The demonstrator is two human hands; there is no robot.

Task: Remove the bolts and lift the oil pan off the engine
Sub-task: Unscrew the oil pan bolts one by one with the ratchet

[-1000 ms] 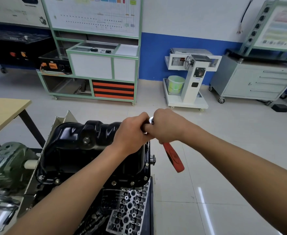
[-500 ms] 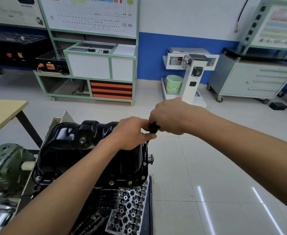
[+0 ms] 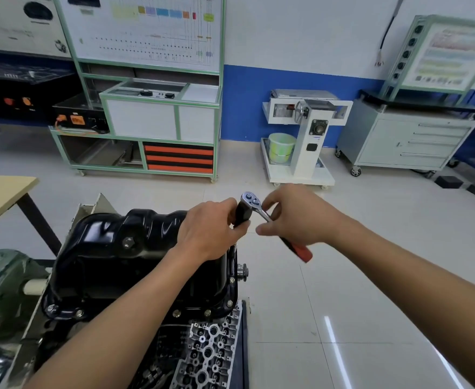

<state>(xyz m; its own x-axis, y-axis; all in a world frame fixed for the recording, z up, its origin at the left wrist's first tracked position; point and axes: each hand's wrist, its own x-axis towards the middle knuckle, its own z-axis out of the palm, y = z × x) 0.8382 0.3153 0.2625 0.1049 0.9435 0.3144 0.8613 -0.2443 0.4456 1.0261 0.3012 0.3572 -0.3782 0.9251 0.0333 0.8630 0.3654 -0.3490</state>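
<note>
Two hands meet above the far right edge of the black oil pan (image 3: 113, 248), which sits at near left. The left hand (image 3: 205, 231) has its fingers clenched round the black socket piece (image 3: 242, 213) under the head of the ratchet wrench (image 3: 265, 215). A thin extension bar (image 3: 232, 249) runs down from it to the pan's right flange. The right hand (image 3: 298, 214) pinches the ratchet's steel shank between thumb and forefinger, with the red grip pointing near-right. Bolts (image 3: 77, 313) sit along the pan's near flange, just beyond the cylinder head (image 3: 208, 352).
</note>
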